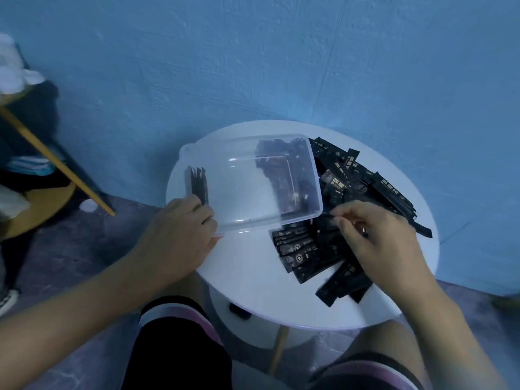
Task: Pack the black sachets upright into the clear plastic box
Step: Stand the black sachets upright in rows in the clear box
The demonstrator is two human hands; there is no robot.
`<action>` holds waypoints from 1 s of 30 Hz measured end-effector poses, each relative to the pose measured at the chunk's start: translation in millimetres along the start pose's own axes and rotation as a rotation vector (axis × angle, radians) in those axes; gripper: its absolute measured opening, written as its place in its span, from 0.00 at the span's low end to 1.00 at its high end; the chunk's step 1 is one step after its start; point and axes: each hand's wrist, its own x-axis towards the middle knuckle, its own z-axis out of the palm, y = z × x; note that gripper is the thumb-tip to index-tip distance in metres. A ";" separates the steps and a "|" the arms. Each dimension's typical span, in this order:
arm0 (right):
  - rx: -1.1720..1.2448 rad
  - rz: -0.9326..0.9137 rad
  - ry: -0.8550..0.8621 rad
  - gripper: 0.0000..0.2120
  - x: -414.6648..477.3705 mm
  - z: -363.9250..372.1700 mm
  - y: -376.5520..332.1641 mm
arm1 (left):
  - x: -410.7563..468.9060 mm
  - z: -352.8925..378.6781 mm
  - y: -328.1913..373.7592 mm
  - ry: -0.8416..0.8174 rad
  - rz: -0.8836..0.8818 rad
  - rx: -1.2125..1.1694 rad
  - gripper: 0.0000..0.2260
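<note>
Left hand grips the clear box corner while right hand pinches a black sachet.

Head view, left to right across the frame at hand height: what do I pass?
Wooden stool → left hand → clear box → right hand, at the loose sachets.

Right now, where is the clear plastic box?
In the head view, the clear plastic box sits left on the round white table, between the left hand and the loose sachets.
</note>
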 end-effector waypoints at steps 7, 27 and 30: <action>-0.180 0.101 -0.083 0.23 -57.2 -5.1 73.4 | 4.1 2.7 -0.5 0.001 -0.012 -0.019 0.21; -0.215 0.000 -0.097 0.15 -17.6 17.6 78.4 | 1.3 -2.4 -7.2 -0.012 -0.014 -0.010 0.22; -0.230 -0.050 -0.105 0.12 -9.3 16.1 80.9 | 1.6 -3.2 -7.8 -0.017 -0.014 -0.011 0.23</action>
